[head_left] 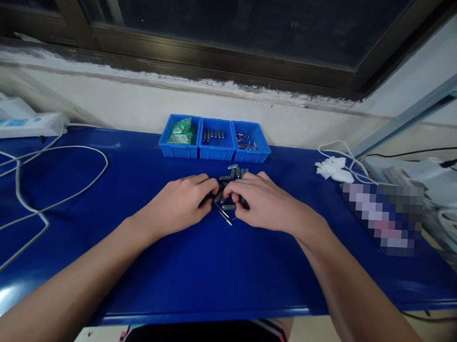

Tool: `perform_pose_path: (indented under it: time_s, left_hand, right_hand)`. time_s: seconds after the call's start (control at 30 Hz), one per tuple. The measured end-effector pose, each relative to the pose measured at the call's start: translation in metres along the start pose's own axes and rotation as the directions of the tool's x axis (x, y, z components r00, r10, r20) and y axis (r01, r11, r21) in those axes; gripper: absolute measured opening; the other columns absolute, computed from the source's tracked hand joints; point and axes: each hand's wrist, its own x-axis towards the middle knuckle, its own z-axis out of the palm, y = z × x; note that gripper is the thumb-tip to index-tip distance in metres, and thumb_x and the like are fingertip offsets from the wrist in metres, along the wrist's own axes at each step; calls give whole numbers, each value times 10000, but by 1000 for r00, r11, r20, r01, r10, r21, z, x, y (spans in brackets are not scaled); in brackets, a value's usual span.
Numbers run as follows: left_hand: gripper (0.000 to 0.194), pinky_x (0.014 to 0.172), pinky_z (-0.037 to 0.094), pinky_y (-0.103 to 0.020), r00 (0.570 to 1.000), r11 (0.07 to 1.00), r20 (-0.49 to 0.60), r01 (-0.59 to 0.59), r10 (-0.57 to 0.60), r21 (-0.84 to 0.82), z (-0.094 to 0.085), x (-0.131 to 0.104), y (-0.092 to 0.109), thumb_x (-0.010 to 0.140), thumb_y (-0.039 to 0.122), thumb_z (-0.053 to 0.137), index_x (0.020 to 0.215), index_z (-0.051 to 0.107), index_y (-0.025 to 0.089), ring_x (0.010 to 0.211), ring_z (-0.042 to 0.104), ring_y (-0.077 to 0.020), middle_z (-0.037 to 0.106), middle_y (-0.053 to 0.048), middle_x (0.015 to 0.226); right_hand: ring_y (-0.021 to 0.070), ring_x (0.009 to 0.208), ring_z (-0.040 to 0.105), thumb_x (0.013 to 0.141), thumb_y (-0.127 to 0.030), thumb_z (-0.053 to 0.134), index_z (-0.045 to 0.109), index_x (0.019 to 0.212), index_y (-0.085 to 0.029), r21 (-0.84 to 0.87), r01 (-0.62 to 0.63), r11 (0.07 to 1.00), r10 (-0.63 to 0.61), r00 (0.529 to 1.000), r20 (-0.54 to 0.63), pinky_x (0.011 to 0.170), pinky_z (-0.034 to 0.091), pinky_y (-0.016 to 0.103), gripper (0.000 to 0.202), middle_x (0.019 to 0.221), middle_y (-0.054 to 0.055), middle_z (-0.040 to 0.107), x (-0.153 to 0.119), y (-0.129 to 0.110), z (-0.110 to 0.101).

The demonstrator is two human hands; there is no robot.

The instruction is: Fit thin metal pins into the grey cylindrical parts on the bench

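A small pile of dark metal cylinders (233,173) and thin silvery pins (224,215) lies on the blue table. My left hand (186,200) is at the pile's left side, its fingers curled with thumb and forefinger close together. Over the right part of the pile is my right hand (258,200), its fingers bent down among the pieces. Whatever either hand grips is too small or hidden to name. Behind the pile stand three joined blue bins: the left bin (179,150) holds green packets, the middle bin (216,153) dark cylinders, the right bin (252,156) small silvery pins.
White cables (98,177) loop over the table's left side near a power strip (27,126). At the right lie a crumpled white tissue (330,167), a white cable and a blurred flat object (381,217). A wall and window frame rise behind the bins.
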Motion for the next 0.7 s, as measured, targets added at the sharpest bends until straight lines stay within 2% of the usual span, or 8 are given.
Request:
perform_pose_path:
  time_s: [0.2,0.33,0.5,0.6,0.7]
  left_hand:
    - [80,641,459,-329,1000,1000,-13,17,-16,19,0,0,-1,974,219,559,1031,613,231,865,678,-229,671,-22,1000]
    - [101,665,460,-324,1000,1000,-2,16,-16,-10,1,1,-1,986,226,543,1038,630,225,885,682,-227,678,-29,1016]
    - [102,678,464,-333,1000,997,18,15,-14,-73,0,1,2,978,260,550,1034,633,241,868,676,-220,677,-10,1009]
    - [97,668,454,-331,1000,997,25,21,-19,-69,0,1,4,960,268,566,1026,634,247,862,670,-222,675,-7,1017]
    - [73,647,433,-320,1000,998,28,10,-9,-59,0,1,4,956,249,560,988,625,238,847,658,-214,669,-11,1007]
  right_hand:
    - [220,962,576,970,-199,486,662,1044,-254,1,-4,1000,4,1000,-5,872,316,386,199,944,27,706,2,1,3]
    - [232,1014,577,985,-209,477,654,1011,-258,11,5,1000,-4,1000,-26,880,312,390,185,1010,22,723,3,1,5]
    - [228,1007,594,971,-211,480,637,944,-252,7,-12,1000,13,1000,-26,894,328,397,164,996,22,716,3,1,5]
    - [223,974,608,906,-226,548,646,962,-260,25,-97,995,97,995,-6,838,368,369,118,972,18,707,-2,0,-4]
    - [228,893,615,824,-293,637,670,912,-271,41,-274,961,268,957,110,706,368,335,97,872,8,695,-11,-4,-16]
